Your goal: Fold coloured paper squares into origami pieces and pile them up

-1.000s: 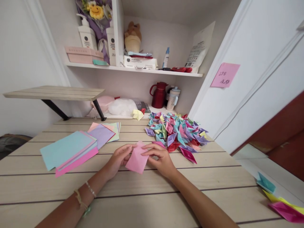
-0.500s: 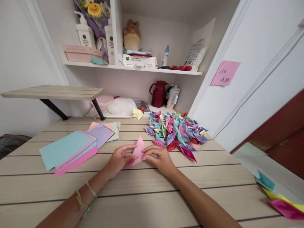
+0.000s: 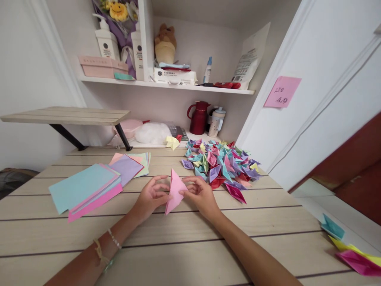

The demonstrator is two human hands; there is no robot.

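Now we pinch the pointed pink folded paper between our left hand and right hand, both gripping its edges; seemingly mid-fold, the next crease calls for matched edges.

Fingertips of the left hand and right hand cover the side edges of the pink folded paper where they pinch it. The folded pieces at lower right run past the frame edge, the bouquet is cropped at the top, and the writing on the sticky note is too small to read.
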